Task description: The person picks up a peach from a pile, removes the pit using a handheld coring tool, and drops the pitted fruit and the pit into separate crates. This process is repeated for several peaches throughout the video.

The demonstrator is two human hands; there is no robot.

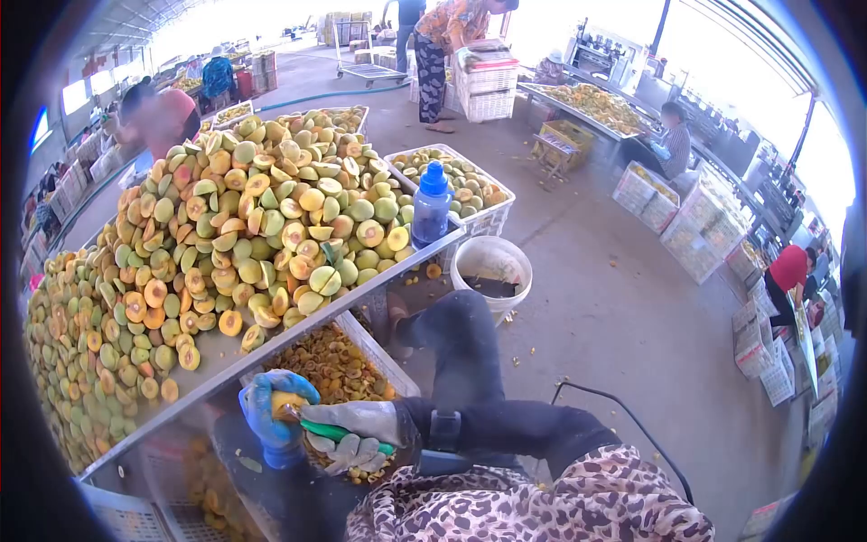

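My left hand point(274, 425), in a blue glove, is closed around a yellow peach half point(287, 403) above my lap. My right hand point(361, 434), in a grey and white glove, grips a green-handled pitting tool point(327, 431). Its metal tip meets the cut side of the fruit; the tip's exact shape is hard to see. Just beyond my hands, a crate point(384, 350) holds brownish-yellow scraps or pits. Piled on the metal-edged table point(212, 384) is a large heap of green and yellow halved peaches point(262, 217).
A blue bottle point(432, 208) stands at the table's corner. Close to it are a white bucket point(492, 262) and a fruit-filled crate point(492, 217). Coworkers point(452, 36) are busy around the hall, among stacked crates point(704, 226) and a trolley point(370, 59). A black metal bar point(632, 420) curves beside my leg.
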